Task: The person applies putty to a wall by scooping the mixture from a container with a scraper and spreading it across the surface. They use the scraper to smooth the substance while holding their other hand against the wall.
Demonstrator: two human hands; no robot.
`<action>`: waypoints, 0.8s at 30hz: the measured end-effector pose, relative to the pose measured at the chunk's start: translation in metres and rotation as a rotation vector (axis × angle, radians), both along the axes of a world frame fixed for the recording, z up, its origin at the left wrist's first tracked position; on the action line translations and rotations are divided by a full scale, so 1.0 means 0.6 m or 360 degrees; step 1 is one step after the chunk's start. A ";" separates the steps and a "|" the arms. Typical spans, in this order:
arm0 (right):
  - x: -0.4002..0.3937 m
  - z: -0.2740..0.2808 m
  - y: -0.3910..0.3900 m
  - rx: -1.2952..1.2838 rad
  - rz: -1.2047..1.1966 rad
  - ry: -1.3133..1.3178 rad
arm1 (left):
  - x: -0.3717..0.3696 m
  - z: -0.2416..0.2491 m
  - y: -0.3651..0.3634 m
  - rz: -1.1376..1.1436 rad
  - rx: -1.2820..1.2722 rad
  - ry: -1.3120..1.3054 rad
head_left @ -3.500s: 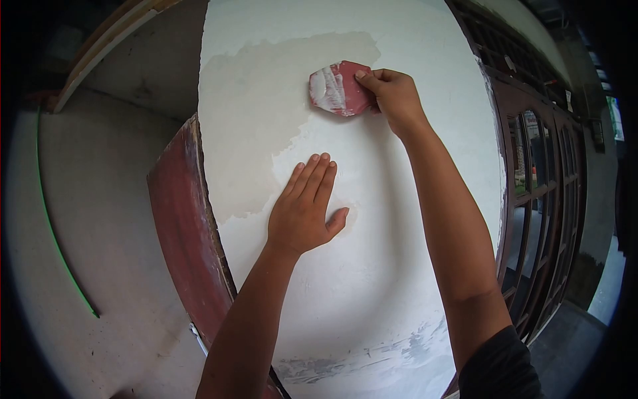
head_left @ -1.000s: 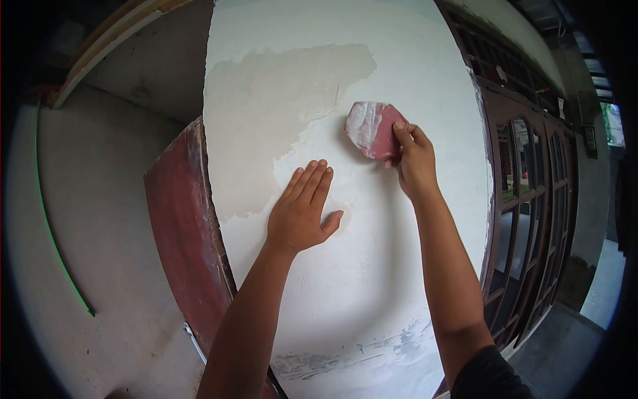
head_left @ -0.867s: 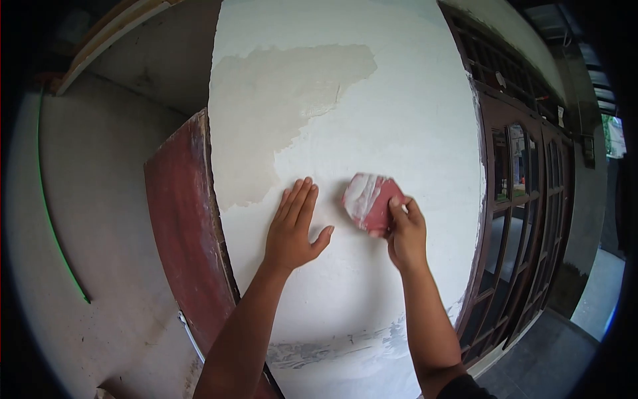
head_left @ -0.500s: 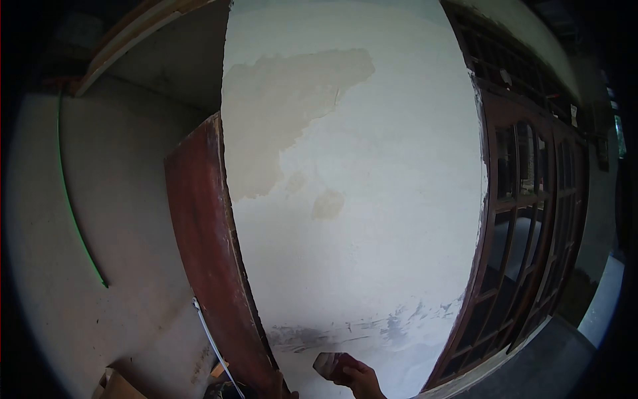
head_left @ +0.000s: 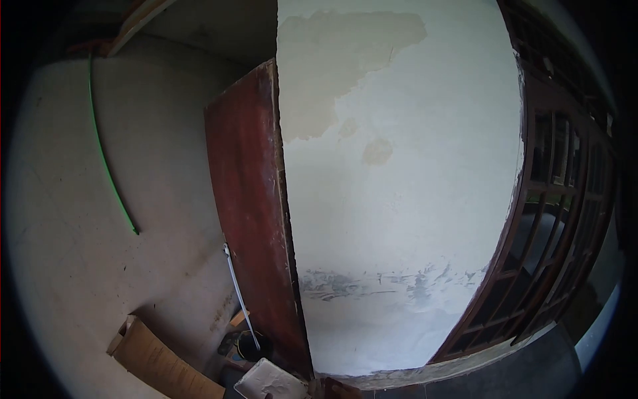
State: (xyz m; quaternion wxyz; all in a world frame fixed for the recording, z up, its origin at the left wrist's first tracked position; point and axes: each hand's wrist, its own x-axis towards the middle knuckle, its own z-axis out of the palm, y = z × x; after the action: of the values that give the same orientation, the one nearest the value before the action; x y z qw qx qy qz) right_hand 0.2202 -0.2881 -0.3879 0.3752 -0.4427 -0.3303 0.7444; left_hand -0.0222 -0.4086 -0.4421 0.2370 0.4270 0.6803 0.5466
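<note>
At the bottom edge, a pale rectangular board [head_left: 271,382] carries white putty. A dark fingertip of my left hand [head_left: 268,396] shows at its lower rim; the rest of that hand is cut off. Just right of the board is a dark reddish putty knife [head_left: 337,388], dim and partly out of frame. My right hand on it is hardly visible. Ahead stands a white wall [head_left: 405,219] with a beige patch [head_left: 345,60] high up, a small beige spot [head_left: 377,151] and grey, rough smears [head_left: 372,286] low down. Both hands are well below the smears.
A red-brown door panel [head_left: 249,199] stands left of the wall. Beside it are a black bucket [head_left: 254,346], a white pole [head_left: 238,286] and a cardboard box [head_left: 163,362]. A green strip [head_left: 109,169] hangs farther left. A brown glazed door [head_left: 531,259] is at right.
The view has tilted down and turned left. My right hand with the putty knife has dropped to the bottom edge, and the putty board has come into view beside it.
</note>
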 end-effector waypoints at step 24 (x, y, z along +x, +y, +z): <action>-0.254 0.061 -0.025 0.0172 -0.0181 -0.0170 | -0.243 0.101 -0.023 -0.0095 -0.0003 -0.0427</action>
State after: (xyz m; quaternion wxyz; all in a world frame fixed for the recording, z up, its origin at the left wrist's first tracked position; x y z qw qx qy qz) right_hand 0.0676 -0.3030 -0.3513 0.4219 -0.4790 -0.3640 0.6783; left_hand -0.1682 -0.4225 -0.3812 0.3425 0.3699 0.6300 0.5907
